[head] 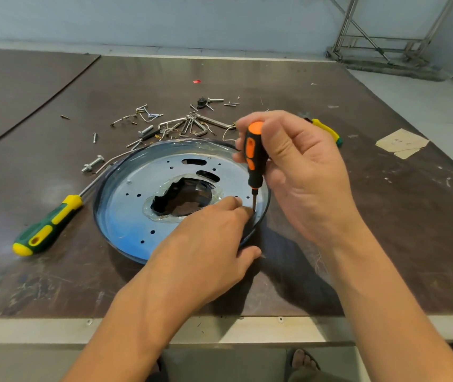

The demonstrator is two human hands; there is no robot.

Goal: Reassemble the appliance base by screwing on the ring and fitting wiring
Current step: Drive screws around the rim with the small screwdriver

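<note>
A round metal appliance base (137,205) with a dark rim and a torn plastic film round its central hole lies on the table. My right hand (297,172) grips an orange-and-black screwdriver (254,155) upright, its tip down at the base's right edge. My left hand (208,238) rests on the near right part of the base, its fingertips pinched right at the screwdriver tip; whatever they hold is hidden. No wiring is plainly visible.
A green-and-yellow screwdriver (46,230) lies left of the base. Several loose screws, bolts and hex keys (189,125) are scattered behind it. A second yellow-handled tool (327,130) and paper scraps (401,142) lie at the right. The table's metal front edge (54,329) runs near me.
</note>
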